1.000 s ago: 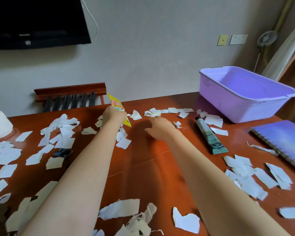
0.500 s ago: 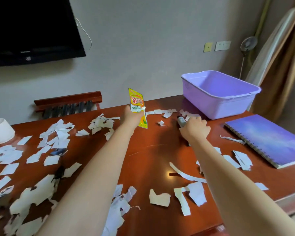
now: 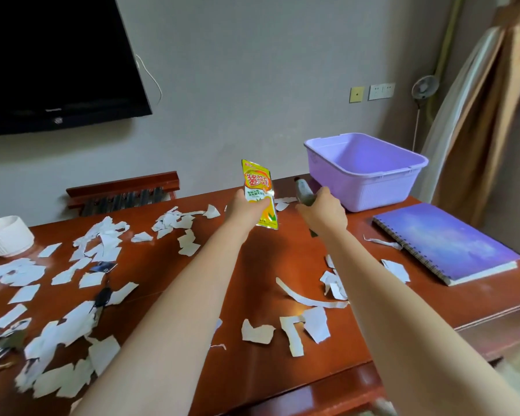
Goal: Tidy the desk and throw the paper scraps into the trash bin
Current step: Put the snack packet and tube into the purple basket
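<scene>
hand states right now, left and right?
Left hand: holds the yellow snack packet.
Right hand: holds the dark tube.

The right hand covers most of the dark tube; the television runs off the top and left edges.

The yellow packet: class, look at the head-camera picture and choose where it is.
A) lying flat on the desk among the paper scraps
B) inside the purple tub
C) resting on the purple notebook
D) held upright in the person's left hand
D: the yellow packet stands upright above the desk, held in the left hand, while the right hand holds a dark tube.
</scene>
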The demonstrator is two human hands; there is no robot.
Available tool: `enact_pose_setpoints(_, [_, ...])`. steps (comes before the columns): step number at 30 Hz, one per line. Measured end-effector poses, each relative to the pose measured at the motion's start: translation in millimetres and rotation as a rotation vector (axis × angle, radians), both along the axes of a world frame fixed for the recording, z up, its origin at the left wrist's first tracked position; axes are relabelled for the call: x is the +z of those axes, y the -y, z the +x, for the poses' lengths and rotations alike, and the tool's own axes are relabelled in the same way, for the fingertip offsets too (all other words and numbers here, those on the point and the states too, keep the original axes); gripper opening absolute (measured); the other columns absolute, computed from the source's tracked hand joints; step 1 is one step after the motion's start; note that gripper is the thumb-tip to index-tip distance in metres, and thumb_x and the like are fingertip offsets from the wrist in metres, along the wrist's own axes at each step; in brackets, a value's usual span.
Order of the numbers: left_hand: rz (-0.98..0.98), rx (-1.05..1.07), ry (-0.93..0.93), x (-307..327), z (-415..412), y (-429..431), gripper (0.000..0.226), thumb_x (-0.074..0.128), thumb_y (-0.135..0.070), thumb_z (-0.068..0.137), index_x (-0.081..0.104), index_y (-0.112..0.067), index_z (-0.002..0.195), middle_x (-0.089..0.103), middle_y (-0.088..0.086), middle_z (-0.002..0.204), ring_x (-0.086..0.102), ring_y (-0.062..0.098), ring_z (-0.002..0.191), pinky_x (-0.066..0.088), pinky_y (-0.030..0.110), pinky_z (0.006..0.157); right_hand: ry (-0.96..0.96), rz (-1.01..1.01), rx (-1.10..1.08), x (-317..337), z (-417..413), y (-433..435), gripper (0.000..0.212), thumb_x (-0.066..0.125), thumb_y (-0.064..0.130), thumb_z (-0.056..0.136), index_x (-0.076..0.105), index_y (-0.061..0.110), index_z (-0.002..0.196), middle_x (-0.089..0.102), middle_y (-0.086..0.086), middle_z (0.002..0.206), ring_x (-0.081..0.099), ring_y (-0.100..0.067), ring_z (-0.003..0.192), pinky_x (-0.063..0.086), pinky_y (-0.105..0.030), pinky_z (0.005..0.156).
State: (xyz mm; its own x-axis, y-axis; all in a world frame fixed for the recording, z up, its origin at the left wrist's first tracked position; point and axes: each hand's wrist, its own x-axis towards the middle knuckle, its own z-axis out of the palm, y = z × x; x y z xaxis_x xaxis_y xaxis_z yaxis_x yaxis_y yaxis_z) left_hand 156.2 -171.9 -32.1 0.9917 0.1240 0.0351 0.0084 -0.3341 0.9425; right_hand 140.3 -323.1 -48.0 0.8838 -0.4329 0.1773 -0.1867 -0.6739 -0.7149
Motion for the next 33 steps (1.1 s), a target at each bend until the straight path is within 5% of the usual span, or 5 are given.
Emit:
enact_pose_setpoints(16, [-0.068,-0.015,0.130,52,-42,47,0.039,0.068,-0.023,0.079,0.054,-0.010,0.113,0.063,0.007,0.112,0.062,0.025,0.101,0.053,0.036,0.087,0.108,0.291,-0.056,75,-44,61,0.030,0.060,0.026,0.084,0.048,0.008,0.105,0.053,-0.006,0.085,0.050,-0.023,0.077,0.028,-0.028,0.047])
enact_pose_setpoints(21, [-0.097,-0.026,0.087,53,19,94,0.032,0.063,-0.020,0.082,0.053,-0.011,0.111,0.061,0.004,0.105,0.059,0.021,0.090,0.045,0.028,0.070,0.081,0.326,-0.073,75,9,110,0.030,0.059,0.020,0.079,0.053,0.006,0.105,0.055,-0.008,0.086,0.053,-0.024,0.074,0.032,-0.026,0.049])
enact_pose_setpoints(26, [-0.098,-0.044,0.084,65,96,146,0.031,0.061,-0.017,0.078,0.059,-0.008,0.108,0.067,0.006,0.103,0.063,0.024,0.093,0.043,0.025,0.067,0.087,0.343,-0.029,80,85,156,0.034,0.064,0.015,0.084,0.050,0.008,0.114,0.053,-0.004,0.096,0.052,-0.022,0.089,0.041,-0.029,0.075])
enact_pose_setpoints(30, [-0.061,-0.075,0.041,68,152,186,0.032,0.058,-0.013,0.081,0.058,-0.006,0.112,0.065,0.010,0.109,0.062,0.026,0.094,0.039,0.023,0.065,-0.026,0.326,-0.050,79,133,184,0.004,0.054,0.014,0.092,0.054,0.010,0.094,0.054,-0.002,0.072,0.053,-0.023,0.084,0.041,-0.029,0.076])
enact_pose_setpoints(33, [-0.029,-0.109,-0.057,65,179,220,0.035,0.052,-0.012,0.088,0.049,-0.004,0.121,0.059,0.015,0.121,0.058,0.031,0.101,0.045,0.027,0.070,-0.168,0.330,-0.038,69,163,200,0.022,0.046,0.021,0.096,0.057,0.009,0.081,0.058,-0.008,0.069,0.058,-0.027,0.081,0.046,-0.033,0.074])
